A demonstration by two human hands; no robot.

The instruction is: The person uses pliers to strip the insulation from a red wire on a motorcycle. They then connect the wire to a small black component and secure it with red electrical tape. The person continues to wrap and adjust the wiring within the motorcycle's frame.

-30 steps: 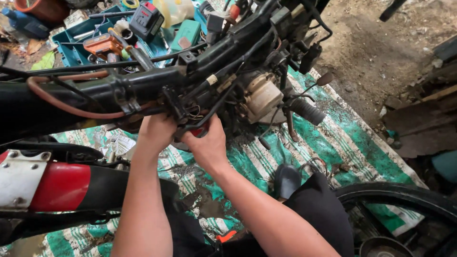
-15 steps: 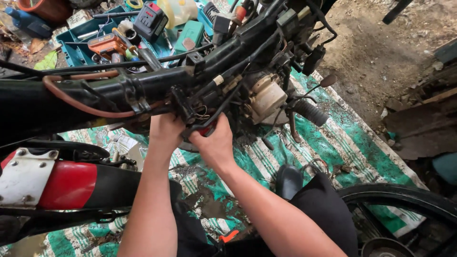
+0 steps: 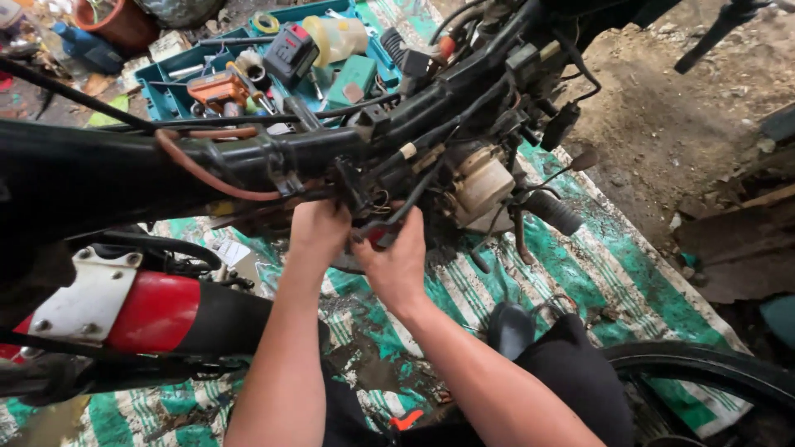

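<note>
From the head view, your left hand and right hand reach up side by side under the black frame, fingers curled into the tangle of wires; what each grips you cannot tell. A red part peeks between them. Behind the frame sits a teal tray of tools, below lies a green striped mat.

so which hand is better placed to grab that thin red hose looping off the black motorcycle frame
Left, probably. The left hand is gripping under the black motorcycle frame, nearer the thin red hose. The right hand sits further right, at the tangle of black wires.
</note>
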